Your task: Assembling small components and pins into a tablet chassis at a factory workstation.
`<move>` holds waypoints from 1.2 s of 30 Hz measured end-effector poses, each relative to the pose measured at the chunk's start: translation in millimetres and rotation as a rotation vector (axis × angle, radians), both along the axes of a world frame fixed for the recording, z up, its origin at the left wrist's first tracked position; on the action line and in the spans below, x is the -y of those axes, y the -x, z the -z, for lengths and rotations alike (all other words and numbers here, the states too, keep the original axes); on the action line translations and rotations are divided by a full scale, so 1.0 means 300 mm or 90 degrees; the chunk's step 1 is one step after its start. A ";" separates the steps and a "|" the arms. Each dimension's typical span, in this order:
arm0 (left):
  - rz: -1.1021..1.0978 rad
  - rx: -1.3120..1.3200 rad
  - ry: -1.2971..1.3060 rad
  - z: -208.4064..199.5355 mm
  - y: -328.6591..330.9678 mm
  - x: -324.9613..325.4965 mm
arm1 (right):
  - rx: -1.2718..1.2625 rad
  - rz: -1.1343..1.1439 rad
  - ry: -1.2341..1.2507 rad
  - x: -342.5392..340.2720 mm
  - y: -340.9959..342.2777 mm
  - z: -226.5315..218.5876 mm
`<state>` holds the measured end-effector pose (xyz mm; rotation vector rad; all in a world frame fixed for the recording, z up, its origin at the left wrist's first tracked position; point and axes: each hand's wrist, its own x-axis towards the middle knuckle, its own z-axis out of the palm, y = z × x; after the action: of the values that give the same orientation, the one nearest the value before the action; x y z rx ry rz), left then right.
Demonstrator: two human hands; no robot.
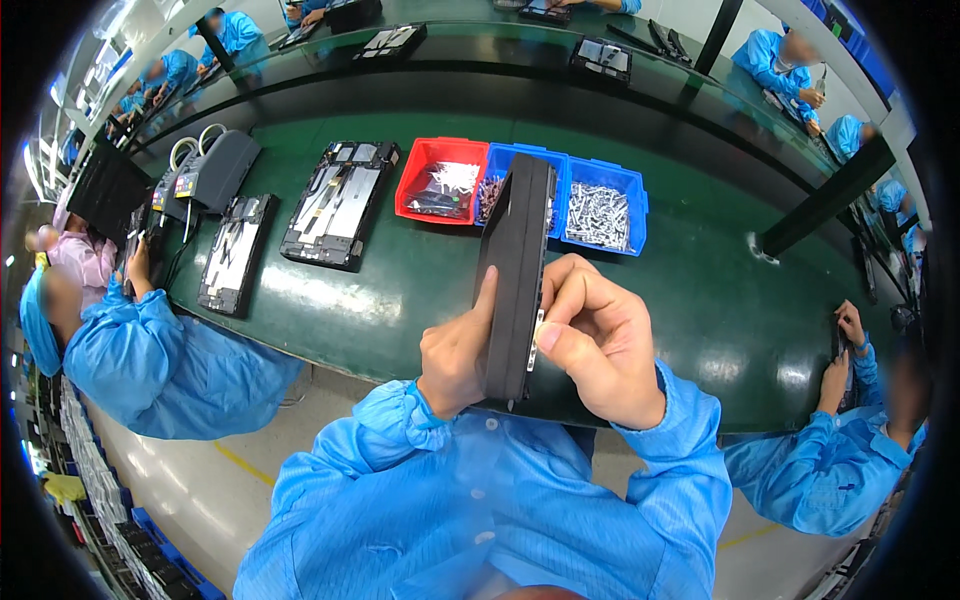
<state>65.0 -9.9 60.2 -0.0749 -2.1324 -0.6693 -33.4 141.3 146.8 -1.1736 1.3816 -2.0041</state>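
Black, matt-looking device [508, 285] at the centre of view, held up over the near side of the green table [700, 310], stood on edge and seen steeply side-on. Long and slab-like; broad face turned towards 9 o'clock, plain and dark; narrow side runs from 12 to 6 o'clock, with a lengthwise seam. Small pale, metallic-looking strip [535, 345] at its 4 o'clock edge. Left hand [455, 355], at 8 o'clock, grips the device, one digit laid flat along the face; remaining fingers largely hidden. Right hand [610, 350], at 4 o'clock: thumb and forefinger nearly together, thumb tip touching the strip; cannot tell whether they pinch it. Red bin [432, 215] at 11 o'clock from the device.
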 end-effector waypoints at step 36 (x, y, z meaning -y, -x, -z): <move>0.030 -0.033 0.015 0.015 0.023 -0.006 | 0.171 -0.047 -0.038 -0.035 0.012 0.007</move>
<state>58.2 -8.1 55.7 -0.1547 -2.0952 -0.6627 -37.1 151.7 144.6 -0.8774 1.2365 -1.9707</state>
